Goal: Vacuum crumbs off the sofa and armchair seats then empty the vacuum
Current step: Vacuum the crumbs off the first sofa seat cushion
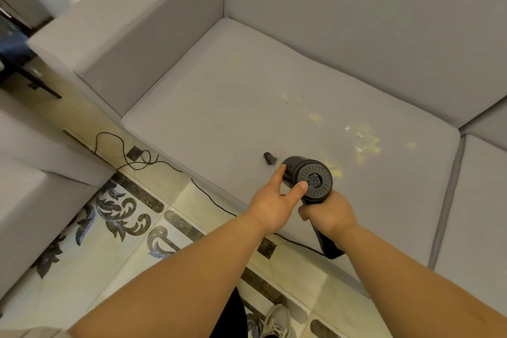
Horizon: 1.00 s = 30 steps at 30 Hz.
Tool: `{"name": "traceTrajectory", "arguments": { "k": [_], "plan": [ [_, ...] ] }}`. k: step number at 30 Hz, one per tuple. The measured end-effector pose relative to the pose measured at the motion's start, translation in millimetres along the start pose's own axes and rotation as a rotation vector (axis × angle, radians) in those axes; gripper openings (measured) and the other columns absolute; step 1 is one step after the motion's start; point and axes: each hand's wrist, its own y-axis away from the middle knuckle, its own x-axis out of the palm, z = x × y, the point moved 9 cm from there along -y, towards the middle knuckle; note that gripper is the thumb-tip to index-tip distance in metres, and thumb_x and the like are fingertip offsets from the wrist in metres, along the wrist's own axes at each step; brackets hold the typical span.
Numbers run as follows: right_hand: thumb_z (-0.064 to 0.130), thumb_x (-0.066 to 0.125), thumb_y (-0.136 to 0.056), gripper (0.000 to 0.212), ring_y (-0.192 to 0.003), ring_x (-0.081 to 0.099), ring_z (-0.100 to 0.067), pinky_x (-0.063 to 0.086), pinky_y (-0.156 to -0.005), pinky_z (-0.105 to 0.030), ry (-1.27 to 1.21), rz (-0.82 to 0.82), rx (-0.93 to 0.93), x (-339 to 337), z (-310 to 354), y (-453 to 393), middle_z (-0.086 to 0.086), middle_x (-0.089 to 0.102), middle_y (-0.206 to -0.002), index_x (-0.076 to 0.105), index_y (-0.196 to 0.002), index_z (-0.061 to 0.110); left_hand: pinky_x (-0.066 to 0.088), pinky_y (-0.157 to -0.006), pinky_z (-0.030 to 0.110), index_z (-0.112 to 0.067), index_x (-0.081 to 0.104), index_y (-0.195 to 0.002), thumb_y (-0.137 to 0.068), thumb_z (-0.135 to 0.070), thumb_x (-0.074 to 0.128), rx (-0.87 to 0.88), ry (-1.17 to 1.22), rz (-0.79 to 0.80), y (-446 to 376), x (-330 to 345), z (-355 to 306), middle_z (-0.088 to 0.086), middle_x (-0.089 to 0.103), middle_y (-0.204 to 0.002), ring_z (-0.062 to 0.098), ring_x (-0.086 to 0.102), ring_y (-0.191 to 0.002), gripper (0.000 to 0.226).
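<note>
Fingers of the right hand gripped the vacuum handle above the sofa seat; the left hand touched its body, fingers straight. Crumbs lay just beyond, and exhaust could scatter them. The loose nozzle beside it looked unattached.

I see the black vacuum held above the grey sofa seat, yellow crumbs scattered just beyond it.
</note>
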Motion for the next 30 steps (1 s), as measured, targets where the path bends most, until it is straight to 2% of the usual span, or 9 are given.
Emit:
{"name": "traceTrajectory", "arguments": {
  "k": [6,12,17,22,25,28,30],
  "plan": [
    [0.011,0.073,-0.071,0.03,-0.076,0.056,-0.016,0.044,-0.065,-0.029,-0.053,0.129,-0.028,44,22,-13,0.004,0.062,-0.084,0.061,-0.096,0.022,0.025,-0.096,0.02,-0.033,0.017,-0.151,-0.089,-0.056,0.049,-0.033,-0.082,-0.071,-9,-42,15,-0.004,0.035,-0.151,0.018,0.034,-0.137,0.073],
    [0.014,0.072,-0.069,0.021,-0.071,0.057,-0.016,0.042,-0.058,-0.027,0.032,0.079,0.027,24,0,-8,0.001,0.062,-0.078,0.06,-0.084,0.022,0.023,-0.098,0.019,-0.033,0.015,-0.151,-0.088,-0.058,0.049,-0.04,-0.072,-0.013,-2,-13,16,-0.004,0.035,-0.151,0.016,0.033,-0.138,0.075],
    [0.016,0.072,-0.064,0.019,-0.065,0.056,-0.015,0.038,-0.052,-0.025,0.088,0.027,0.01,-2,13,-2,0.002,0.063,-0.072,0.06,-0.079,0.022,0.024,-0.104,0.024,-0.031,0.015,-0.151,-0.09,-0.058,0.046,-0.032,-0.021,-0.012,-2,-6,-6,-0.002,0.033,-0.153,0.018,0.031,-0.14,0.074],
    [0.013,0.072,-0.066,0.026,-0.07,0.056,-0.015,0.041,-0.056,-0.026,0.027,0.088,-0.072,32,56,-3,0.002,0.063,-0.077,0.064,-0.089,0.019,0.024,-0.097,0.02,-0.032,0.015,-0.151,-0.091,-0.056,0.046,0.01,-0.03,-0.154,10,-59,-11,-0.004,0.034,-0.152,0.018,0.033,-0.138,0.072],
    [0.012,0.072,-0.069,0.029,-0.073,0.055,-0.015,0.043,-0.061,-0.028,0.001,0.168,-0.127,69,84,-9,0.003,0.062,-0.08,0.064,-0.095,0.02,0.025,-0.099,0.02,-0.031,0.016,-0.151,-0.091,-0.055,0.045,0.001,-0.05,-0.227,10,-99,1,-0.003,0.036,-0.151,0.019,0.035,-0.137,0.071],
    [0.013,0.073,-0.072,0.031,-0.078,0.058,-0.019,0.043,-0.064,-0.028,0.014,0.198,-0.141,95,95,-19,0.003,0.063,-0.084,0.062,-0.1,0.021,0.027,-0.11,0.028,-0.032,0.016,-0.151,-0.092,-0.054,0.044,-0.044,-0.054,-0.211,3,-121,18,-0.003,0.038,-0.15,0.02,0.035,-0.137,0.068],
    [0.014,0.073,-0.072,0.031,-0.079,0.058,-0.02,0.041,-0.061,-0.027,0.052,0.175,-0.121,98,89,-22,0.003,0.062,-0.084,0.062,-0.1,0.021,0.028,-0.112,0.033,-0.033,0.016,-0.151,-0.092,-0.055,0.045,-0.073,-0.061,-0.164,-1,-119,27,-0.002,0.04,-0.149,0.019,0.036,-0.137,0.069]
  ]
}}
